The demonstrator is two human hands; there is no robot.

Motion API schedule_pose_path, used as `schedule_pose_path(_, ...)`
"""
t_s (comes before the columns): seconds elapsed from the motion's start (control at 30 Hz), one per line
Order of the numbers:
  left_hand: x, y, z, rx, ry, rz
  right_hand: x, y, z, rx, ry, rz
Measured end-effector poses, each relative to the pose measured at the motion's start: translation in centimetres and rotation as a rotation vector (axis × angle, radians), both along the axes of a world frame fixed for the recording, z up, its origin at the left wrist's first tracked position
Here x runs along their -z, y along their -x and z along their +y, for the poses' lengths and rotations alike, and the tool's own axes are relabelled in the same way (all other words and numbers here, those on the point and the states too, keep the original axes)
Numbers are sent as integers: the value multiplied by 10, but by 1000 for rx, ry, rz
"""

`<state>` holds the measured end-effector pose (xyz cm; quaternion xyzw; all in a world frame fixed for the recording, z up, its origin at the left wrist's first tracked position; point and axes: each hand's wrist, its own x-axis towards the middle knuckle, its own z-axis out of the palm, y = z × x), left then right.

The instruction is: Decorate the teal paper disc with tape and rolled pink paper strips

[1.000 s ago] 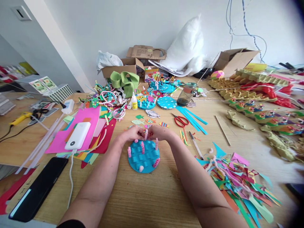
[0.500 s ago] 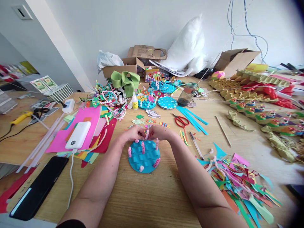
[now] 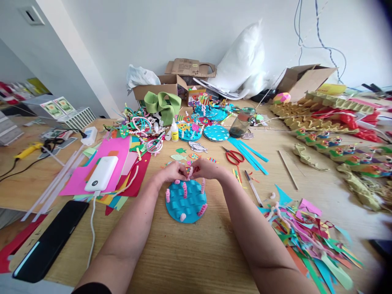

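A round blue woven-paper disc (image 3: pixel 186 204) lies on the table between my forearms. Several short, coiled pink pipe cleaner pieces stand up from it, one (image 3: pixel 185 190) near its middle, while another (image 3: pixel 202 210) leans at the right edge. At the disc's far edge, my right hand (image 3: pixel 206 168) pinches a coiled pink pipe cleaner (image 3: pixel 190 171). My left hand (image 3: pixel 174 171) is closed, its fingertips pressed at the lower end of that same piece. Paper fish (image 3: pixel 178 157) lie just beyond my hands, some partly hidden by them.
Red scissors (image 3: pixel 234 156), a pen (image 3: pixel 253 188) and blue paper strips (image 3: pixel 246 153) lie to the right. Paper scraps (image 3: pixel 312 241) heap at the near right. A glue bottle (image 3: pixel 174 131) stands behind the fish. Leftward are a white power bank (image 3: pixel 101 173) and a phone (image 3: pixel 50 241).
My right hand has risen slightly and the pink pipe cleaner between my fingers has shifted a little. My left hand stays nearly in place, and the disc has not visibly moved.
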<state>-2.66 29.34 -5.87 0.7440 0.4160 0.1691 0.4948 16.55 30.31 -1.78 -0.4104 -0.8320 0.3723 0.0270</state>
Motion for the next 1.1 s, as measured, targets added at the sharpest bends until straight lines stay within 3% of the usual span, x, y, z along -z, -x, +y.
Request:
schedule_pose_path(0.23, -2, -2, -4, -44, 62, 18, -4, -1, -3, -13, 3, 245)
schedule_pose_path(0.5, 0, -4, -5, -91, 88, 4, -1, 9, -5, -16, -56, 229)
schedule_pose_path(1.1, 4, -1, -1, 6, 146, -6, -3, 4, -5, 9, -70, 193)
